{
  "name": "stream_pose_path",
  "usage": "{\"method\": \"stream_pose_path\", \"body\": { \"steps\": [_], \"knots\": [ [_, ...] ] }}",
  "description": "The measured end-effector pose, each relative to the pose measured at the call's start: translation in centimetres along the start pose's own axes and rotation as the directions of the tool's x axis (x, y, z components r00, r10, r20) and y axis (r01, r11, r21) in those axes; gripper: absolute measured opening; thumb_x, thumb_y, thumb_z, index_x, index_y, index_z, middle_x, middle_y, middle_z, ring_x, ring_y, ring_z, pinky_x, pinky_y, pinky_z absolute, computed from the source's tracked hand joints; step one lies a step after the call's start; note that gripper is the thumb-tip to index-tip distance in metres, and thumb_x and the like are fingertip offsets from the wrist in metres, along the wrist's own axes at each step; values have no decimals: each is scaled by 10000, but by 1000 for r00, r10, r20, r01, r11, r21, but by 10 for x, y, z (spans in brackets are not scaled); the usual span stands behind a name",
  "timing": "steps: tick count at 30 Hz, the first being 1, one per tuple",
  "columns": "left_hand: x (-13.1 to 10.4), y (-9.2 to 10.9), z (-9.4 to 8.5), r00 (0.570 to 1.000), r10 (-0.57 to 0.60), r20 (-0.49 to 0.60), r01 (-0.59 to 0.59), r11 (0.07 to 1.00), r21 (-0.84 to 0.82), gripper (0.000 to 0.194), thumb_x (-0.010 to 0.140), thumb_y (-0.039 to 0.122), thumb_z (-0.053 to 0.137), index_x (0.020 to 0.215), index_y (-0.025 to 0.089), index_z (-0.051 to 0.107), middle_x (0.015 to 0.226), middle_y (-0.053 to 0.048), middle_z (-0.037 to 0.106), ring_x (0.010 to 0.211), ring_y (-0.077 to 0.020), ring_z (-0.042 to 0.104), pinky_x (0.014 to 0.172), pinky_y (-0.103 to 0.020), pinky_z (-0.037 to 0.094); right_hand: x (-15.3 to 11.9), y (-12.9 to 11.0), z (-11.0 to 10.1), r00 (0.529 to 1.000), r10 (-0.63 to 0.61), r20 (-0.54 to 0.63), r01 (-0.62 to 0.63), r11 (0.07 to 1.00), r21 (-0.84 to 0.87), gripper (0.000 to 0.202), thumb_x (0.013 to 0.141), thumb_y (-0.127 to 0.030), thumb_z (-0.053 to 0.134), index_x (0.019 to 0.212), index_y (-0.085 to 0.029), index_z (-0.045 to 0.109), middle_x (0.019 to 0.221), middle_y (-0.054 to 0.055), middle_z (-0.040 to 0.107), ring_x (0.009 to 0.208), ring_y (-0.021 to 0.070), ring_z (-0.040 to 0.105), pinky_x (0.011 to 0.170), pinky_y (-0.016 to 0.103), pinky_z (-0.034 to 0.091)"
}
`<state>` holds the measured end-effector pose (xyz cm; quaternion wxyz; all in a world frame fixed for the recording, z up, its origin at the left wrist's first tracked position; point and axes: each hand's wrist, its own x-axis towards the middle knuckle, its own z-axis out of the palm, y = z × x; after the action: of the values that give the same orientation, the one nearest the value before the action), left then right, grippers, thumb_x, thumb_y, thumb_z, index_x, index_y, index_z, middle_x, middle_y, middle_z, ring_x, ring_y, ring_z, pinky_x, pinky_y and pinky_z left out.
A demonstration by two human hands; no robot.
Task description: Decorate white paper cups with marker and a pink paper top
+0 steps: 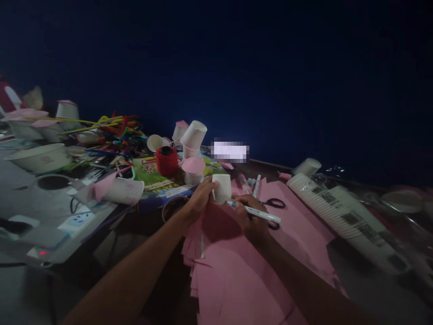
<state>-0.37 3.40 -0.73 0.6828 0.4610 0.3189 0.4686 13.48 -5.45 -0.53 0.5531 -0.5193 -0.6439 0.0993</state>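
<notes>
My left hand (pixel 202 197) is closed around the left side of a white paper cup (pixel 222 187), held upside down with its narrow end up. In my right hand (pixel 249 217) is a white marker (pixel 262 214). Its blue-collared tip points at the lower part of the cup wall; whether it touches cannot be made out. Beneath both hands lie pink paper sheets (pixel 243 275). Scissors (pixel 275 203) with black handles rest on the paper just beyond my right hand, partly hidden by it.
A red yarn spool (pixel 167 161) and a pink-topped cup (pixel 193 170) stand left of the hands. Sleeved stacks of paper cups (pixel 338 207) lie at right. Coloured pipe cleaners (pixel 123 128), a white bowl (pixel 40 158) and a power strip (pixel 79 221) are at left.
</notes>
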Motion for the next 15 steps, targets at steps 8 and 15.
{"method": "stream_pose_path", "body": {
  "steps": [8, 15],
  "knots": [
    [0, 0, 0, 1000, 0, 15, 0, 1000, -13, 254, 740, 305, 584, 946, 163, 627, 771, -9, 586, 672, -127, 501, 570, -217, 416, 0, 0, 0, 1000, 18, -14, -17, 1000, 19, 129, 864, -232, 491, 833, -190, 609, 792, 41, 673, 725, 165, 633, 639, 276, 485],
    [1, -1, -1, 1000, 0, 15, 0, 1000, -12, 310, 734, 308, 590, 994, 142, 622, 797, -13, 594, 676, -125, 498, 559, -215, 410, -1, 1, 0, 1000, -5, 11, 5, 1000, -17, 123, 859, -231, 498, 815, -197, 608, 730, 20, 660, 666, 156, 616, 597, 269, 473]
  ]
}}
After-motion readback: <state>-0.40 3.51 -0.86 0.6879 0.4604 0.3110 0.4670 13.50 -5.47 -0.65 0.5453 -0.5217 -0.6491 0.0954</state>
